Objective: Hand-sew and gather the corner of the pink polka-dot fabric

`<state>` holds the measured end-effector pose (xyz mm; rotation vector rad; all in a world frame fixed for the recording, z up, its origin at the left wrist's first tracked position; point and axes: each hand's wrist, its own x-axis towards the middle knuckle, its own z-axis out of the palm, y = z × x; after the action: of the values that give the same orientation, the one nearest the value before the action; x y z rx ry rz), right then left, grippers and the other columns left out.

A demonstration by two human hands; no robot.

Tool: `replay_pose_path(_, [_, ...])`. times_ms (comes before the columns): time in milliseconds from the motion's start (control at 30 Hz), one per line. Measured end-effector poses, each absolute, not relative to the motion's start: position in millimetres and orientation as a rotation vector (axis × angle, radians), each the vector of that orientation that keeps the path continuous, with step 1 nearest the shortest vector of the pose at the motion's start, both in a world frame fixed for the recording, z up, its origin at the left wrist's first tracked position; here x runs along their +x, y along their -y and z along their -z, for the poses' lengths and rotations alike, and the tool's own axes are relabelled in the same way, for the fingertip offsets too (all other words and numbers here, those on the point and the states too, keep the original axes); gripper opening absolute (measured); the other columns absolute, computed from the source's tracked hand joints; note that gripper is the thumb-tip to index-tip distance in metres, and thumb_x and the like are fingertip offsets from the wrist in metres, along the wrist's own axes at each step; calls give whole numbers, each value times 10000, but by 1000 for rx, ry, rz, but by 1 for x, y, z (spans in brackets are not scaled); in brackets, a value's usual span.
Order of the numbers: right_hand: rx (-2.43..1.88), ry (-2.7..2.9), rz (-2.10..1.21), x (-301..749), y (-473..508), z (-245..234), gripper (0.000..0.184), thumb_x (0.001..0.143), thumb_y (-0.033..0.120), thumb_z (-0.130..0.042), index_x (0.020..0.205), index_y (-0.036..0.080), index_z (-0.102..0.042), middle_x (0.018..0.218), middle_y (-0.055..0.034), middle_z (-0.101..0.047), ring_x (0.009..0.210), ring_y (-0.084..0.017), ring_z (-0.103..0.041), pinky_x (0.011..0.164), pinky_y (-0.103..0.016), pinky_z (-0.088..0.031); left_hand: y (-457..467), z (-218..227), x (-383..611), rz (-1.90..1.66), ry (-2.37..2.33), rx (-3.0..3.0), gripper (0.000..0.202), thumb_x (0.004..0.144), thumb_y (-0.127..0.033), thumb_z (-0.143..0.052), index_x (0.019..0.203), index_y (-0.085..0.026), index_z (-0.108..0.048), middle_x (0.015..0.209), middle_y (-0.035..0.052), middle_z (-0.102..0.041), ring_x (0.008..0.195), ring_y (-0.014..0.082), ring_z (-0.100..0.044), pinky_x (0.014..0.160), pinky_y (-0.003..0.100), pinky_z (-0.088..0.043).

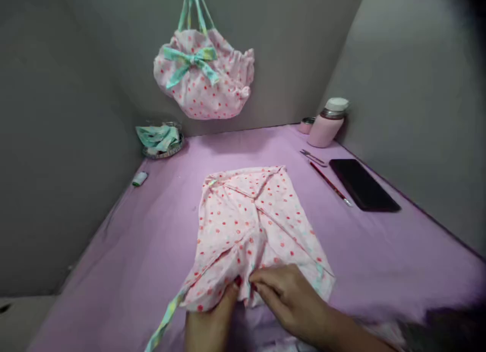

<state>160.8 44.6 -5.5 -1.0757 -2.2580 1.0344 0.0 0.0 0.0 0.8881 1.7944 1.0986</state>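
A pink cotton garment piece [228,225] with red dots lies folded on the table in front of me, its near edge slightly lifted. My left hand [216,314] grips that near edge, thumb on top and the other fingers hidden beneath the cloth. Just beside the thumb, my right hand [292,301] is closed in a pinch at the edge; what sits between its fingertips is too small to make out. A green and yellow tie strap [169,314] trails from the garment's lower left corner toward me.
A similar dotted garment [208,88] with a green bow hangs ahead. At right are thread snips [313,158], a red pen-like tool [330,182], a black phone [362,185], a pink bottle [327,126] and a small tin [306,125]. At left are a tray of scraps [159,142] and a thread spool [140,179].
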Motion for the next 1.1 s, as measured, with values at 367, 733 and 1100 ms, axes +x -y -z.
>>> replay_pose_path(367, [-1040, 2198, -1158, 163, -43, 2, 246, 830, 137, -408, 832, 161, -653, 621, 1, -592, 551, -86, -524, 546, -172, -332, -6, -8, 0, -1198, -1660, 703, 327, 632, -250, -685, 943, -150, -663, 1054, 99, -674, 1101, 307, -525, 985, 423, -330])
replay_pose_path(733, [-968, 2065, -1416, 166, -49, -1, 230, 824, 159, -433, 797, 133, -660, 564, 28, -480, 514, -71, -425, 503, -169, -289, -10, -18, 1, -1156, -1224, 298, 247, 608, -224, -742, 832, -124, -706, 853, 98, -726, 1033, 286, -578, 947, 384, -389])
replay_pose_path(1100, [-938, 1976, -1540, 168, -53, -3, 190, 800, 139, -465, 720, 124, -636, 537, 41, -433, 499, -63, -378, 481, -162, -265, -11, -27, -3, -1056, -1088, 183, 172, 634, -195, -734, 795, -140, -716, 849, 85, -726, 1114, 261, -523, 976, 354, -363])
